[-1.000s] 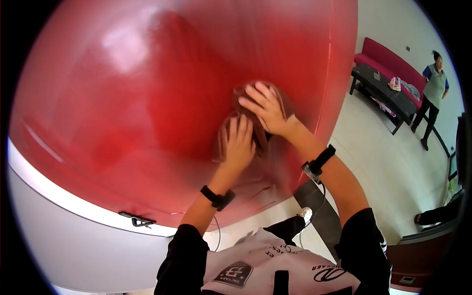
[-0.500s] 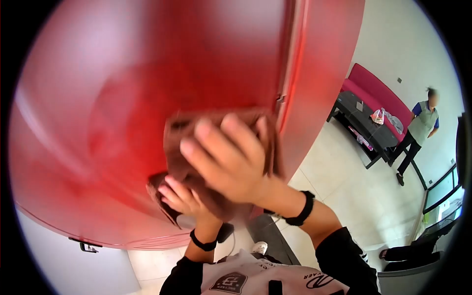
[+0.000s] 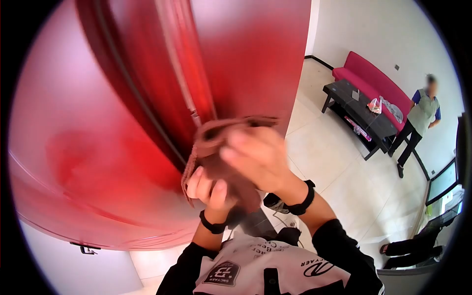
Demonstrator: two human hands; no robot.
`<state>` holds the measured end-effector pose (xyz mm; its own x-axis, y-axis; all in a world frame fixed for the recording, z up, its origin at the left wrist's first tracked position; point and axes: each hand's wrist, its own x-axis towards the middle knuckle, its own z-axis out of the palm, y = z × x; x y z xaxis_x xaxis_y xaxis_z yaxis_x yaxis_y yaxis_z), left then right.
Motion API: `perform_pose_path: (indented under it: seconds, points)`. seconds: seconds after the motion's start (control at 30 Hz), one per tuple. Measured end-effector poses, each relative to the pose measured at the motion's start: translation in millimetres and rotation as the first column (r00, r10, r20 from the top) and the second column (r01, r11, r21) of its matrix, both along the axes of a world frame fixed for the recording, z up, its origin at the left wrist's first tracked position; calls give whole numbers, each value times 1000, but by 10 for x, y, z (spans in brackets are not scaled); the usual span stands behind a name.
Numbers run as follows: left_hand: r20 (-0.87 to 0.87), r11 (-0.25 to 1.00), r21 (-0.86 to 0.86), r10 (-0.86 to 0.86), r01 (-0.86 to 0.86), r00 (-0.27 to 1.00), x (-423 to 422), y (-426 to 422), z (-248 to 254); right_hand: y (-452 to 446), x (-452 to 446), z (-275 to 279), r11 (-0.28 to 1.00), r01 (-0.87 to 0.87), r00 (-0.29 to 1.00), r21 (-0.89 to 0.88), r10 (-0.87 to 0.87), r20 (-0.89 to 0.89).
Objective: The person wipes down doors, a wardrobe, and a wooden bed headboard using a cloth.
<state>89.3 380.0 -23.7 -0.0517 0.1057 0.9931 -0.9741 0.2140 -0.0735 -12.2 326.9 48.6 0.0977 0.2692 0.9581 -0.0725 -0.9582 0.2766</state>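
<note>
A brown cloth (image 3: 239, 179) is bunched between my two hands, just in front of a glossy red panel (image 3: 113, 172). My left hand (image 3: 210, 191) has its fingers curled around the lower left of the cloth. Higher and to the right, my right hand (image 3: 260, 157) grips the cloth; its fingertips are blurred by motion. Above the cloth runs a metal strip (image 3: 179, 69) along a red edge. Left of that strip, a dark gap (image 3: 135, 93) separates the two red surfaces. Whether the cloth touches the red edge I cannot tell.
A person (image 3: 423, 115) stands at the right by the wall. Near them are a black low table (image 3: 344, 93) with bags on it and a magenta sofa (image 3: 361, 69). A grey-white panel with a black handle (image 3: 88, 250) is at lower left. Pale tiles (image 3: 334, 182) cover the floor.
The cloth has come off the flat red face and is now bunched in my hands. My view has shifted; the metal strip appears further left, and a dark gap shows beside it.
</note>
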Motion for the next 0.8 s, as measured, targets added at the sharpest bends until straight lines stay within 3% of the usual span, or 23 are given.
perform_pose_path:
  seconds: [0.03, 0.1, 0.13, 0.17, 0.23, 0.3, 0.37, 0.43, 0.5, 0.57, 0.63, 0.7, 0.77, 0.8]
  points:
    - [85, 975, -108, -186, 195, 979, -46, -105, 103, -97, -112, 18, 995, 91, 987, -29, -86, 133]
    - [74, 997, -32, -72, 74, 995, -131, -316, 54, -390, -238, 53, 945, 325, 904, -26, -303, 301]
    - [36, 987, 120, -115, 110, 993, -194, -416, 79, -435, -250, -11, 935, 321, 899, 154, -352, 263]
    - [-19, 964, 262, -44, 47, 999, -277, -572, 32, -610, -268, -120, 914, 346, 908, 213, -383, 171]
    - [28, 875, 432, 228, -217, 973, -361, -868, -323, -986, -250, -426, 870, 398, 916, 290, -396, -68]
    - [57, 848, 417, 335, -328, 940, -375, -1111, -1000, -1252, -295, -799, 905, 359, 933, 230, -357, -50]
    - [91, 799, 356, 486, -484, 869, -636, -1233, -1025, -1339, -430, -893, 955, 235, 970, 179, -219, -105]
    - [45, 690, 489, 591, -534, 805, -869, -1259, -961, -1482, -521, -929, 977, 85, 990, 194, -61, -125]
    - [-245, 792, 512, 507, -334, 826, -809, -1353, -1210, -1548, -619, -890, 965, -115, 981, 236, 148, -124]
    - [-29, 752, 312, 619, -581, 785, -881, -1423, -604, -1696, -670, -669, 916, -281, 948, 287, 312, -66]
    - [180, 715, 329, 594, -617, 784, -920, -1356, -95, -1826, -721, -385, 792, -460, 843, 400, 531, -82]
    - [-19, 739, 268, 645, -618, 764, -1007, -1406, 69, -1881, -728, -188, 688, -564, 731, 457, 673, -111]
    - [-4, 625, 227, 767, -747, 641, -929, -1460, -99, -1889, -656, -299, 644, -619, 683, 450, 724, -97]
    - [-32, 638, 233, 759, -734, 650, -954, -1458, -129, -1860, -597, -407, 603, -650, 659, 462, 750, -52]
